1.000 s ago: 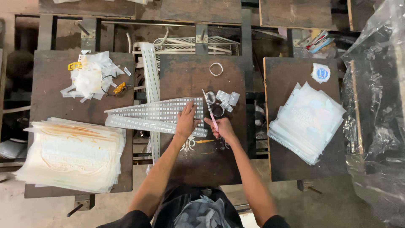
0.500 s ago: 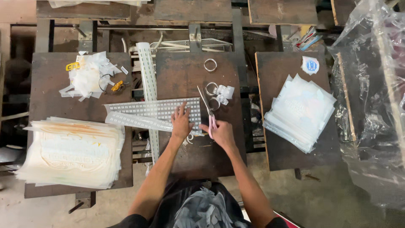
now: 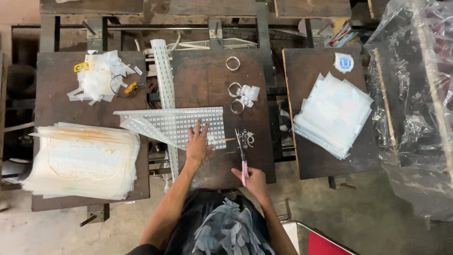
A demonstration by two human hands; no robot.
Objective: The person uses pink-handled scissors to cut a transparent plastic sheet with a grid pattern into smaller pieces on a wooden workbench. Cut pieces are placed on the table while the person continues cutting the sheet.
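Note:
My left hand (image 3: 197, 144) lies flat, fingers spread, on a long white sheet of small printed stickers (image 3: 175, 123) spread across the dark middle board (image 3: 207, 75). My right hand (image 3: 253, 179) grips the pink handles of a pair of scissors (image 3: 242, 152) near the board's front edge; the blades point away from me, to the right of the sheet. A small cut-out piece (image 3: 247, 138) lies by the blade tips. Another narrow sticker strip (image 3: 165, 89) runs upright on the left of the board.
Three tape rings (image 3: 233, 63) and loose cut stickers (image 3: 249, 92) lie at the board's far part. A thick stack of printed transparent sheets (image 3: 85, 160) sits on the left board, with scraps (image 3: 98, 79) behind it. A smaller stack (image 3: 333, 113) is on the right board. Plastic wrap (image 3: 415, 104) hangs right.
My right hand has drawn back toward me with the scissors, away from the sticker sheet. My left hand stays pressed on the sheet. The view has shifted slightly.

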